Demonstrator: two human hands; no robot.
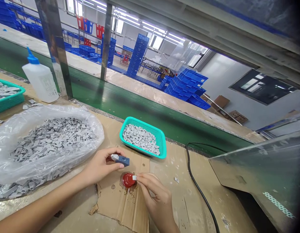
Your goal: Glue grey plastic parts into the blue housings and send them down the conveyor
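Between its thumb and fingers, my left hand (101,166) holds a dark blue block (123,160) with a light grey piece at its left end. My right hand (156,194) pinches a small light grey piece (134,178) at the right rim of a red cup (128,180). The cup stands on a cardboard sheet (116,207), with wet brown stains around it. Beyond the hands is a teal basket (164,145) of small grey pieces. On the left lies a clear plastic bag (98,121) full of similar grey pieces.
A white bottle with a blue cap (40,81) and another teal basket (10,102) stand at the left. A black cable (199,187) and a loose grey piece (176,180) lie at the right. Behind runs a green conveyor belt (116,100) beside metal posts.
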